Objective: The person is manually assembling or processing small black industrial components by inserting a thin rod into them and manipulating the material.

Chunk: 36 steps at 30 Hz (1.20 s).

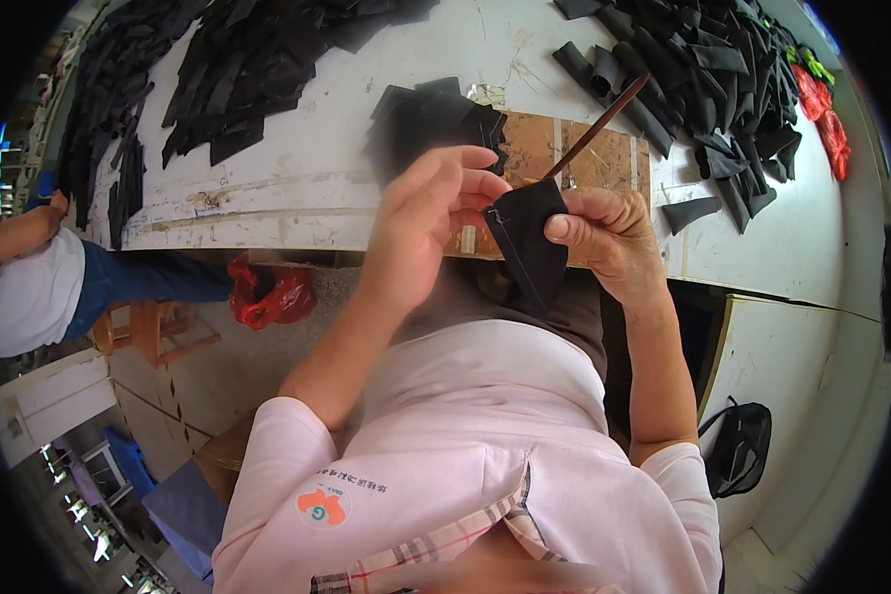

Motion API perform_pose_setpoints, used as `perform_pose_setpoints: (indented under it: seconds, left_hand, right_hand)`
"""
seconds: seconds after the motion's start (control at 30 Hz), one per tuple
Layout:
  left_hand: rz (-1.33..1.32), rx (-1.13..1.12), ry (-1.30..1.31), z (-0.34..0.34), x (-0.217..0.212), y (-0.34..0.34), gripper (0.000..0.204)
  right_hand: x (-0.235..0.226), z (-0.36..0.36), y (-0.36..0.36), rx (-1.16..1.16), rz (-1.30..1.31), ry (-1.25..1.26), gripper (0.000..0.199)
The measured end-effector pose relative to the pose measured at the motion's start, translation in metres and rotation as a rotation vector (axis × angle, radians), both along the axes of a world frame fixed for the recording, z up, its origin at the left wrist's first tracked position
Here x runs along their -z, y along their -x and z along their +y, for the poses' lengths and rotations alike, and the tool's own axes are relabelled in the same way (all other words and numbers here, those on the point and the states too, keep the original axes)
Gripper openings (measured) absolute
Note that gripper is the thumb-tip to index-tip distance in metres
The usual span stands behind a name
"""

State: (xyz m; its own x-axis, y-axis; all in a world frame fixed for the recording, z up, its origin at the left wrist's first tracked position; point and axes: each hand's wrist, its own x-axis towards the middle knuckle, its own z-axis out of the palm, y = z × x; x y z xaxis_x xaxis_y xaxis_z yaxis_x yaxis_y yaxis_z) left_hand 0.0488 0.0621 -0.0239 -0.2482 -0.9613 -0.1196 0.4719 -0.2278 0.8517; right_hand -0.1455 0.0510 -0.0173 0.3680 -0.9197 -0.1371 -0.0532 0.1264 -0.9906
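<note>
Between my hands is a small black fabric piece (533, 238) with a light stitch line along its left edge. My right hand (614, 238) pinches its right side between thumb and fingers. At the left edge, my left hand (428, 213) has its fingers loosely bent and apart, the fingertips close to the fabric; whether they touch it is unclear. A slim brown stick (600, 125), tapered at its far end, slants up to the right from behind the fabric. Its lower end is hidden, so I cannot tell what holds it.
A worn brown board (530, 144) lies on the white table (297, 203). A blurred stack of black pieces (421, 129) is beyond my left hand. Larger black heaps (243, 74) and rolled black pieces (663, 74) flank it. Another person (40, 267) is at far left.
</note>
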Motion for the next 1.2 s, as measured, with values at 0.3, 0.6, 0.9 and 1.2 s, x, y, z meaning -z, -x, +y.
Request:
perform_pose_setpoints:
  seconds: [0.3, 0.6, 0.9, 1.2]
  left_hand:
    - [-0.337, 0.456, -0.037, -0.024, -0.039, -0.009, 0.017]
    - [-0.563, 0.481, 0.043, -0.013, -0.033, -0.002, 0.003]
    - [-0.764, -0.448, 0.546, 0.014, -0.007, 0.047, 0.01]
    - [0.067, -0.235, -0.168, 0.005, 0.003, 0.03, 0.011]
  right_hand:
    - [-0.022, -0.007, 0.008, -0.292, 0.064, 0.069, 0.016]
    - [-0.016, -0.007, -0.002, -0.352, 0.321, 0.44, 0.016]
    - [-0.009, 0.025, -0.03, 0.298, 0.189, 0.35, 0.026]
    - [0.018, 0.008, -0.039, 0.377, 0.548, 0.689, 0.016]
